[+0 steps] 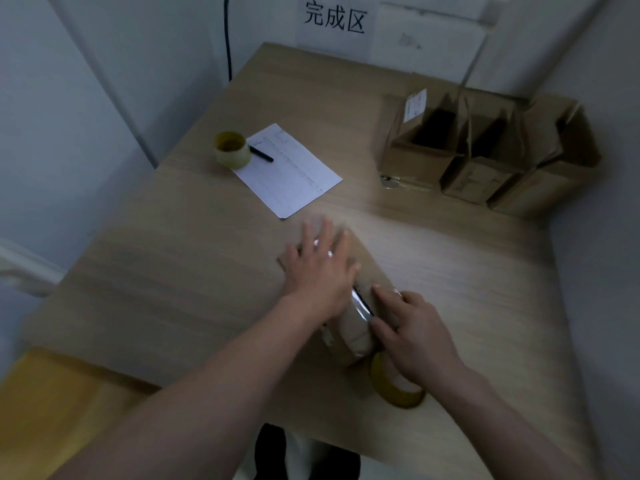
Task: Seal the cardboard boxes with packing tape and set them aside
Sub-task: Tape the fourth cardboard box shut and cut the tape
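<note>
Here, small cardboard box (349,299) just beyond tape roll (398,386) — left hand (318,271) flat on top, right hand (415,337) fingers pressing tape; likely light, crushable — grip the sides

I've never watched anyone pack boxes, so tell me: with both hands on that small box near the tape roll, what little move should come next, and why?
Probably slide the flat left hand along the box to press the shiny tape strip down. The right hand rests on the box's side, over the tape roll. The picture is blurred, so this is a guess.
</note>
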A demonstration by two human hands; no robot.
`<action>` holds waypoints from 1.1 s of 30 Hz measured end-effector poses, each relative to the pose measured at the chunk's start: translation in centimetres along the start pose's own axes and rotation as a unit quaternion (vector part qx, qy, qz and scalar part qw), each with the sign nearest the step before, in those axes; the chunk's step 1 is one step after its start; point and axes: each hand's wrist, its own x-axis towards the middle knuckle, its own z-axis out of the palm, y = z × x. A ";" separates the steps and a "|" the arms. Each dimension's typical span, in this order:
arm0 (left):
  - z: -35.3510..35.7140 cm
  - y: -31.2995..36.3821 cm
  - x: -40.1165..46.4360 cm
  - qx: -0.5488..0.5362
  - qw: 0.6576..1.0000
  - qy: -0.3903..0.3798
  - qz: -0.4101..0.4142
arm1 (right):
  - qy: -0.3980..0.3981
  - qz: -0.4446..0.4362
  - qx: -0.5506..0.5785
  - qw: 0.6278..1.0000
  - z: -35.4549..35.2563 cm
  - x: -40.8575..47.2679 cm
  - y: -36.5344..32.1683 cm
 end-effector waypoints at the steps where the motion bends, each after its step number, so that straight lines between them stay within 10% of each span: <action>1: 1.0 0.4 -0.7 0.003 1.000 -0.008 0.028 | 0.008 0.013 -0.001 1.000 0.1 -0.1 -0.4; 10: -0.8 -3.3 2.1 -0.077 0.969 -0.104 0.210 | -0.065 0.035 0.130 0.989 -0.6 2.1 -0.2; 17: 0.5 -2.1 -5.3 -0.346 0.890 0.298 0.005 | 0.007 0.032 0.236 0.971 2.3 3.6 -0.6; 25: 2.5 0.0 -12.5 -0.497 0.847 0.123 -0.141 | 0.054 0.028 0.240 0.969 3.2 5.2 -1.6; 33: 4.9 1.3 -11.8 -0.640 0.728 0.011 -0.248 | 0.057 0.018 0.241 0.969 3.5 5.4 -1.5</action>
